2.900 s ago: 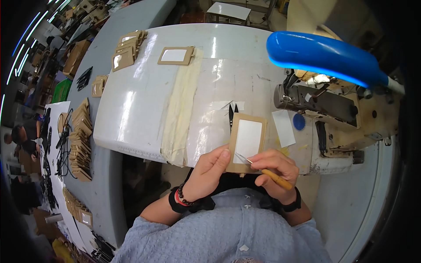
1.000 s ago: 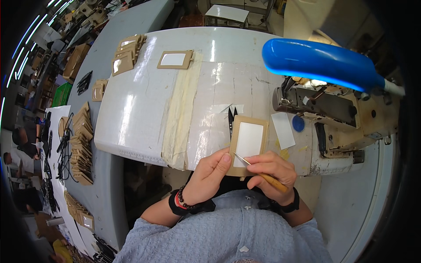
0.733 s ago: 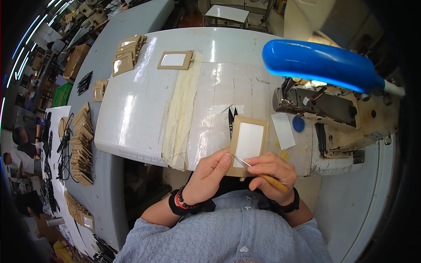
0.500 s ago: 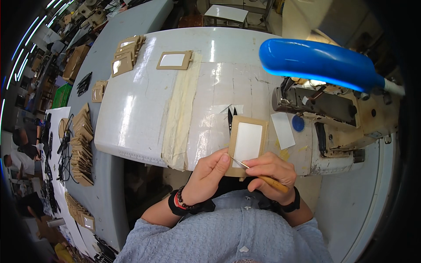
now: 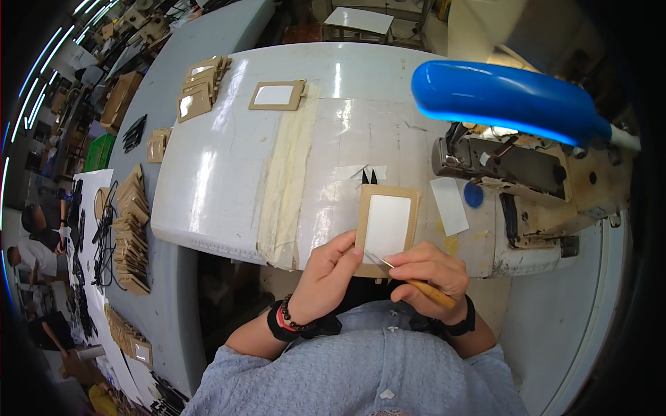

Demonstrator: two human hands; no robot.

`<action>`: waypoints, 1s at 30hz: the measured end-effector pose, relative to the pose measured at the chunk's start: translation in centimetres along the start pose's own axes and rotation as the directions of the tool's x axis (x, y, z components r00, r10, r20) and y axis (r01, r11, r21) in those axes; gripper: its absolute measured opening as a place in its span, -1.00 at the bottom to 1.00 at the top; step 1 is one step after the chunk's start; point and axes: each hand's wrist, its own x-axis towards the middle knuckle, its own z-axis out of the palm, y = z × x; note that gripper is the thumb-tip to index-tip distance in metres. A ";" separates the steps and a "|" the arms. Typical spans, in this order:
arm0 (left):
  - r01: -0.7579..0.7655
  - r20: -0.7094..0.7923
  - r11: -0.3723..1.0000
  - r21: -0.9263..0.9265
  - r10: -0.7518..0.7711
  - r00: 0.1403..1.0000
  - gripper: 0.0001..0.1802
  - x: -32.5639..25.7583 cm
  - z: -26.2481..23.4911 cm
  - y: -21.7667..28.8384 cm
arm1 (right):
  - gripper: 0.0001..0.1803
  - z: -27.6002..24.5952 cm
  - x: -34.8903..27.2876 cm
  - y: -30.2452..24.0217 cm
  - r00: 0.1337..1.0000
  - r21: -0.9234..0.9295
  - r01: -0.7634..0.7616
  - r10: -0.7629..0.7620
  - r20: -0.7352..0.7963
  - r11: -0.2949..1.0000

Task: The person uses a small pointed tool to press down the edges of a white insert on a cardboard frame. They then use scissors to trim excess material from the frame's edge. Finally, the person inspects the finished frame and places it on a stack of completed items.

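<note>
My left hand (image 5: 327,270) pinches the lower left edge of a tan badge holder (image 5: 411,215) with a white window, tilted up over the table's front edge. My right hand (image 5: 437,272), closed, grips an awl (image 5: 431,292) by its wooden handle. The awl's thin metal shaft points left across the lower part of the window; I cannot tell whether its tip touches the holder. Just beyond the holder's top edge show the dark tips of a pair of scissors (image 5: 369,177), the rest of them covered.
A sewing machine (image 5: 499,166) stands at the right under a blue lamp (image 5: 499,97). Near it lies a white card (image 5: 449,206). One badge holder (image 5: 277,96) and a pile of badge holders (image 5: 195,101) lie farther back. More stacks (image 5: 130,253) line the grey side table (image 5: 166,312).
The badge holder has shifted slightly left and changed its tilt, covering more of the scissors. My left fingertips have drawn back a little; the right hand with the awl has barely moved.
</note>
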 end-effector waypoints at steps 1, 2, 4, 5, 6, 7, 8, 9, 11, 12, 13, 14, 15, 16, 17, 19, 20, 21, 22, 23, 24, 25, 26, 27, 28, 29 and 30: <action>-0.003 -0.002 1.000 0.008 0.003 1.000 -0.65 0.0 0.0 0.0 | -0.70 0.0 0.0 0.0 1.000 0.001 0.003 -0.003 -0.003 1.000; -0.006 -0.003 1.000 0.016 0.006 1.000 -0.65 0.0 0.0 0.1 | -0.70 0.0 0.0 0.0 1.000 -0.002 0.003 -0.003 -0.003 1.000; -0.007 -0.010 1.000 0.029 0.007 1.000 -0.65 0.0 0.1 0.2 | -0.70 0.1 0.0 0.0 1.000 -0.007 0.006 -0.006 -0.001 1.000; -0.007 -0.014 0.999 0.037 0.007 1.000 -0.65 0.0 0.1 0.2 | -0.70 0.1 0.0 0.1 1.000 -0.010 0.006 -0.006 -0.001 1.000; -0.004 -0.019 0.999 0.047 0.005 1.000 -0.65 -0.1 0.1 0.2 | -0.70 0.1 0.0 0.2 1.000 -0.014 0.007 -0.007 -0.001 1.000; -0.003 -0.016 0.999 0.049 0.003 1.000 -0.65 -0.1 0.1 0.3 | -0.70 0.1 0.0 0.2 1.000 -0.018 0.006 -0.006 -0.001 1.000; -0.001 -0.013 0.999 0.050 0.002 1.000 -0.64 -0.1 0.1 0.3 | -0.70 0.1 0.0 0.2 1.000 -0.021 0.007 -0.007 -0.001 1.000; -0.001 -0.004 0.999 0.043 0.001 1.000 -0.64 -0.1 0.2 0.5 | -0.70 0.1 0.0 0.1 1.000 -0.024 0.007 -0.008 -0.001 1.000; 0.001 0.007 0.999 0.036 -0.001 1.000 -0.64 -0.1 0.2 0.6 | -0.70 0.2 0.0 0.2 1.000 -0.025 0.009 -0.009 -0.001 1.000; 0.002 0.009 0.999 0.036 -0.002 1.000 -0.64 -0.1 0.1 0.5 | -0.70 0.2 0.0 0.2 1.000 -0.024 0.009 -0.009 0.000 1.000; 0.005 0.009 0.999 0.033 -0.005 1.000 -0.63 -0.1 0.1 0.5 | -0.70 0.2 0.0 0.2 1.000 -0.023 0.009 -0.009 0.000 1.000; 0.008 0.009 1.000 0.030 -0.008 1.000 -0.63 -0.1 0.1 0.5 | -0.69 0.2 0.0 0.2 1.000 -0.020 0.009 -0.009 -0.001 1.000; 0.013 0.006 1.000 0.023 -0.013 1.000 -0.63 -0.1 0.2 0.5 | -0.69 0.2 -0.1 0.2 1.000 -0.017 0.009 -0.009 -0.003 1.000; 0.015 0.006 1.000 0.019 -0.016 1.000 -0.63 -0.1 0.2 0.5 | -0.69 0.1 -0.1 0.2 1.000 -0.015 0.009 -0.009 -0.004 1.000; 0.018 0.006 1.000 0.016 -0.018 1.000 -0.63 -0.1 0.2 0.5 | -0.69 0.1 -0.1 0.2 1.000 -0.018 0.009 -0.009 -0.003 1.000; 0.019 0.009 1.000 0.011 -0.019 1.000 -0.63 -0.1 0.2 0.6 | -0.69 0.1 -0.1 0.2 1.000 -0.025 0.008 -0.008 -0.002 1.000; 0.020 0.011 1.000 0.008 -0.020 1.000 -0.62 -0.1 0.2 0.6 | -0.69 0.2 -0.1 0.2 1.000 -0.024 0.007 -0.007 -0.003 1.000; 0.020 0.012 1.000 0.001 -0.020 1.000 -0.62 -0.1 0.2 0.6 | -0.69 0.2 -0.1 0.2 1.000 -0.022 0.006 -0.006 -0.004 1.000; 0.023 0.012 1.000 -0.001 -0.023 1.000 -0.62 -0.1 0.2 0.6 | -0.69 0.2 -0.1 0.2 1.000 -0.020 0.005 -0.005 -0.006 1.000; 0.026 0.013 1.000 -0.004 -0.026 1.000 -0.62 -0.2 0.2 0.5 | -0.68 0.2 -0.1 0.2 1.000 -0.023 0.003 -0.003 -0.001 1.000; 0.031 0.013 1.000 -0.003 -0.031 0.999 -0.62 -0.2 0.2 0.6 | -0.68 0.2 -0.1 0.1 1.000 -0.026 0.001 -0.001 0.004 1.000; 0.036 0.015 0.999 -0.015 -0.036 0.999 -0.62 -0.2 0.1 0.6 | -0.68 0.2 0.0 0.1 1.000 -0.029 -0.001 0.001 0.009 1.000; 0.040 0.016 0.999 -0.027 -0.040 0.999 -0.61 -0.2 0.1 0.6 | -0.68 0.2 -0.1 0.1 1.000 -0.030 -0.001 0.001 0.010 1.000; 0.044 0.019 0.998 -0.051 -0.043 0.999 -0.61 -0.2 0.1 0.5 | -0.68 0.2 -0.1 0.2 1.000 -0.030 -0.001 0.001 0.011 1.000; 0.045 0.020 0.997 -0.064 -0.044 0.999 -0.61 -0.2 0.0 0.4 | -0.67 0.2 -0.1 0.2 1.000 -0.030 0.000 0.001 0.013 1.000; 0.046 0.021 0.996 -0.077 -0.044 0.999 -0.61 -0.2 0.0 0.3 | -0.67 0.2 -0.1 0.2 1.000 -0.031 0.000 0.001 0.015 1.000; 0.044 0.022 0.996 -0.079 -0.042 0.999 -0.61 -0.2 0.0 0.2 | -0.67 0.2 -0.1 0.1 1.000 -0.033 0.000 0.001 0.017 0.999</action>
